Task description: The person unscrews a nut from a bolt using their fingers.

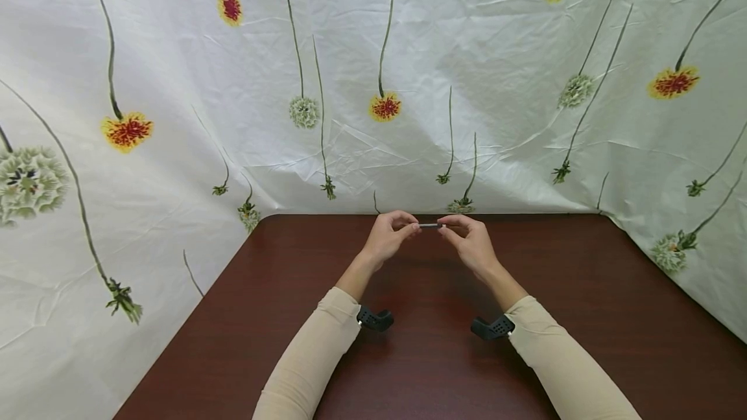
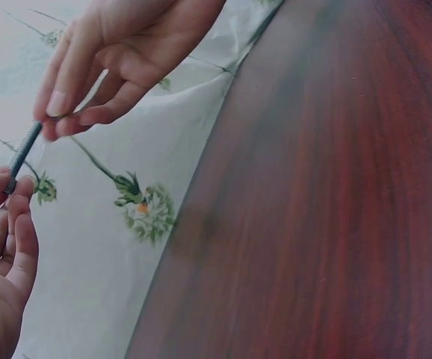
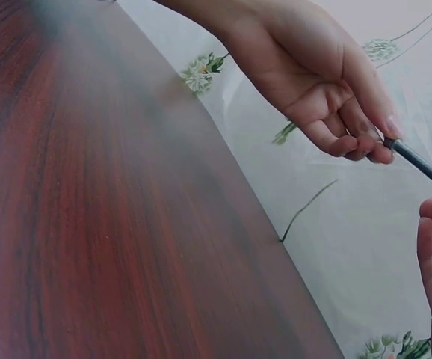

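Observation:
A slim grey bolt (image 1: 428,225) spans the gap between the two hands, raised over the far part of the table. Ridges like a thread show along its shaft (image 2: 26,149) in the left wrist view. The left hand (image 1: 390,236) pinches one end between thumb and fingertips, where a darker, thicker collar (image 3: 389,141) shows. At the other end the right hand (image 1: 471,244) pinches with thumb and fingers. Those fingertips hide that tip, and whether a small part such as a nut sits there I cannot tell.
Below the hands lies a dark red-brown wooden table (image 1: 420,355). A white cloth (image 1: 344,148) printed with flowers hangs behind it and along both sides. Black straps (image 1: 375,319) sit on both wrists, over beige sleeves (image 1: 309,358).

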`<state>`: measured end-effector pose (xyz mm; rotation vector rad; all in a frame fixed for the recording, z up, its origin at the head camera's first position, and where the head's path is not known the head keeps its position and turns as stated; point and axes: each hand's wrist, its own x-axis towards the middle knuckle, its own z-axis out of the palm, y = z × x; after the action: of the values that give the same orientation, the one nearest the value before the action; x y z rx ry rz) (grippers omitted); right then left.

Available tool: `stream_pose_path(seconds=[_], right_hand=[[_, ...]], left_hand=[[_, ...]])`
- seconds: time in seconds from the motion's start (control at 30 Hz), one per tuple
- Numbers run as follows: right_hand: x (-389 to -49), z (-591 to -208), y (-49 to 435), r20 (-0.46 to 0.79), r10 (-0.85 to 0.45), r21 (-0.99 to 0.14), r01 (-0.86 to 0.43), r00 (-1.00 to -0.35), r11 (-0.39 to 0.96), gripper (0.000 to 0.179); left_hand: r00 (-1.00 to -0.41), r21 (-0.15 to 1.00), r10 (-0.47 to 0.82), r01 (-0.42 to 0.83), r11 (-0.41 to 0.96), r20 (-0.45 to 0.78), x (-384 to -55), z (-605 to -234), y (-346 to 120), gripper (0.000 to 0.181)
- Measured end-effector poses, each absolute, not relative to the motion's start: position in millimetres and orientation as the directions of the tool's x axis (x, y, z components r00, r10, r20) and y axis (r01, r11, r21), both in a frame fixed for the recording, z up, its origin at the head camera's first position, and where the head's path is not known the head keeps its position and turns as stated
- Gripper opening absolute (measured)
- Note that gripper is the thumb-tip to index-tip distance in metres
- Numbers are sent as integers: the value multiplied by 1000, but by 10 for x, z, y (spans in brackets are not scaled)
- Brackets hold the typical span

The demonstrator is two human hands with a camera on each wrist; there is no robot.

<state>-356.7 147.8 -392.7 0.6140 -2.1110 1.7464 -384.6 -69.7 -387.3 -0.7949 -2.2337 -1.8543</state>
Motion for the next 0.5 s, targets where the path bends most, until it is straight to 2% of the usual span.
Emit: stream_pose_path(seconds=[0.27,0.5], right_hand=[[-3309,-3700,1569,496,-119,-814,-509,-860,280,24],[-3557,-3992,1871,499,-124,-780,-507,-858,367,28]], left_hand=[[-864,866,287,470,171,413,-3898,-3881,-743,11],[-884,867,276,441,230,376,-3923,-3946,-879,9]])
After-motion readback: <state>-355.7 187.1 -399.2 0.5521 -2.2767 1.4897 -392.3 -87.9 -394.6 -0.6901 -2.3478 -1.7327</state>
